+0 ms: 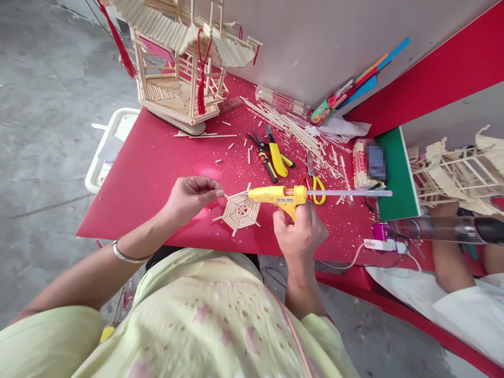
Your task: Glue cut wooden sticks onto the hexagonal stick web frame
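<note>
My right hand [300,231] is wrapped round the handle of a yellow hot glue gun [277,195], whose clear glue stick [350,193] juts out to the right. The gun's nozzle points left, over the upper edge of a hexagonal stick lattice [241,210] built of thin wooden sticks in a web pattern. With thumb and fingers pinched, my left hand [195,194] grips the tip of one of the lattice's protruding spokes at its upper left. The lattice is held low over the red table or rests on it; I cannot tell which.
A wooden stick pavilion [177,89] with red tassels stands at the back left. Pliers [265,157], a yellow utility knife [277,155], scissors [317,184] and loose sticks [287,123] lie on the red table [129,184]. A co-worker's arm [449,257] is at the right, near a power strip [384,245].
</note>
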Tool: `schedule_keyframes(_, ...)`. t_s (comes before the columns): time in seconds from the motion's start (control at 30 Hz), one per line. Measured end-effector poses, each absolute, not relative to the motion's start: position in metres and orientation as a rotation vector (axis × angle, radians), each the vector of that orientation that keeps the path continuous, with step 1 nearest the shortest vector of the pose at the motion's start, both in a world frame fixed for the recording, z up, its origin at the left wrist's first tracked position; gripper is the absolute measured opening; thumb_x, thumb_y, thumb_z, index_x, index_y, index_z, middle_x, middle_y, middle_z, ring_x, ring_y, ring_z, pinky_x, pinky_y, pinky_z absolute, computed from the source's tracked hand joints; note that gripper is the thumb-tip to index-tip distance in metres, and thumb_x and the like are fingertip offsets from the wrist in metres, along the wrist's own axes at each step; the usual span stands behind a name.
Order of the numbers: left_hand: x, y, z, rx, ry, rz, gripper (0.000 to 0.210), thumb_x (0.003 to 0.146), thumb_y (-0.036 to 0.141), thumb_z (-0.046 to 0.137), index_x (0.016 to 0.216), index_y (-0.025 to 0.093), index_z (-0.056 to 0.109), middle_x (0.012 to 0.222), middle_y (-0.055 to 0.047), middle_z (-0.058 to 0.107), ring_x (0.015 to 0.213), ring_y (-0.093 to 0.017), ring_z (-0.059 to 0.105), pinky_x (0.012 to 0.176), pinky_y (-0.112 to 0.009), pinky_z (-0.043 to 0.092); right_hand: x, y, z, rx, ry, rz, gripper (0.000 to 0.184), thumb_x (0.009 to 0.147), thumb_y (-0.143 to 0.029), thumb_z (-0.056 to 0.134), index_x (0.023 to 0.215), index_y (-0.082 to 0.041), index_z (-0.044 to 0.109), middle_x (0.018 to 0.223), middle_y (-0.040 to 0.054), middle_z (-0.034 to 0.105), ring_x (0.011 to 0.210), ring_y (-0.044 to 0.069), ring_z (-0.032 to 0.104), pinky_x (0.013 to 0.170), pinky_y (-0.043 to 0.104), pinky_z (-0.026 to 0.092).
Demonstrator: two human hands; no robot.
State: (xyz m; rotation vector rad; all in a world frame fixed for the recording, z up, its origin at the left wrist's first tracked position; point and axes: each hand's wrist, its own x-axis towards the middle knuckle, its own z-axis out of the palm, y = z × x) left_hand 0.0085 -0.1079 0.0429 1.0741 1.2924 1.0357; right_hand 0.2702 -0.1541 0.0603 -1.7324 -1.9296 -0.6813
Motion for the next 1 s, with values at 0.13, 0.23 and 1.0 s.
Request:
schedule_keyframes(0.13, 0.011, -0.107, 0.042, 1.056, 1.292, 1.037, 0.035, 0.063, 0.045, 0.089, 0.074, 0.013, 0.078, 0.069, -0.005, 0.07, 0.059, -0.013, 0.057, 0.055, -0.025, 0.045, 0.266, -0.155, 0.059, -1.72, -1.95, -0.637, 0.008, 0.085, -0.025, 0.06, 0.089, -0.019, 0.063, 0.072, 0.0024, 0.06, 0.064, 0.017, 0.055, 0.058, 0.03, 0.038)
schedule_keyframes(0.23, 0.013, -0.106, 0.041, 1.051, 1.278, 1.028, 0.033, 0.064, 0.043, 0.089, 0.074, 0.013, 0.078, 0.067, -0.004, 0.068, 0.057, -0.012, 0.055, 0.053, -0.024, 0.042, 0.262, -0.156, 0.06, -1.679, -1.963, -0.621, 0.008, 0.085, -0.025, 0.058, 0.09, -0.02, 0.063, 0.072, 0.0017, 0.061, 0.063, 0.017, 0.055, 0.058, 0.029, 0.039)
schedule_keyframes(1.0, 0.014, -0.104, 0.048, 1.153, 1.34, 1.018, 0.032, 0.065, 0.042, 0.085, 0.075, 0.012, 0.078, 0.062, -0.003, 0.064, 0.056, -0.011, 0.05, 0.053, -0.024, 0.039, 0.259, -0.157, 0.057, -1.63, -1.959, -0.688, 0.009, 0.084, -0.027, 0.063, 0.09, -0.021, 0.061, 0.079, 0.0036, 0.068, 0.067, 0.018, 0.061, 0.062, 0.03, 0.044)
